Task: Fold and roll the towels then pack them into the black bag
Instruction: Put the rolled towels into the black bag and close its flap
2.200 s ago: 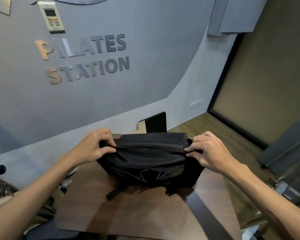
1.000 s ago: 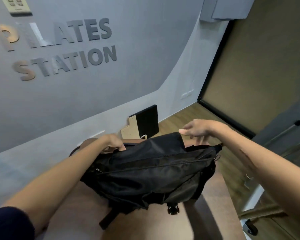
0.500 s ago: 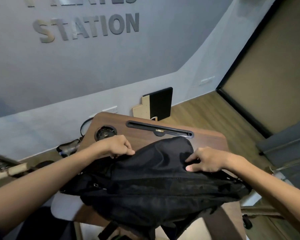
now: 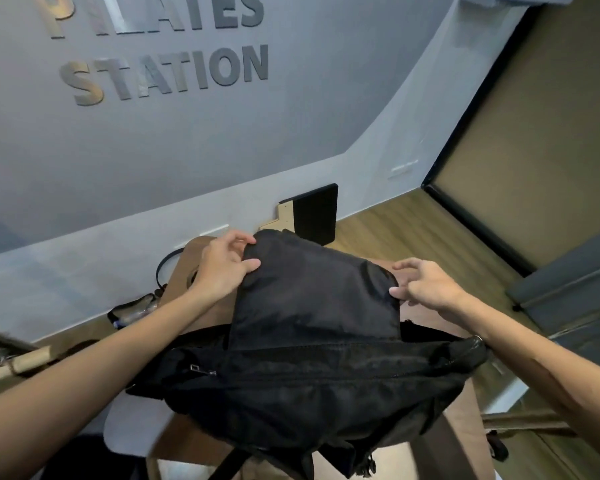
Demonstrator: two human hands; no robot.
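Observation:
The black bag (image 4: pixel 312 382) lies on a small brown table (image 4: pixel 426 317), its zip closed across the middle. Its flat black flap (image 4: pixel 312 292) is lifted and stretched away from me. My left hand (image 4: pixel 224 268) pinches the flap's far left corner. At the flap's right corner my right hand (image 4: pixel 426 287) touches the edge with thumb and fingertips, the other fingers spread. No towel shows anywhere in view.
A grey wall with raised letters rises behind the table. A black and tan board (image 4: pixel 309 214) leans against its base. Wooden floor (image 4: pixel 413 230) lies to the right, with a dark door frame (image 4: pixel 471 216). A wooden pole and metal gear (image 4: pixel 7 358) sit at the left.
Both hands have lifted the bag's flap up and away from me and spread it flat. The view tilted up a little, hiding the table's slot behind the flap.

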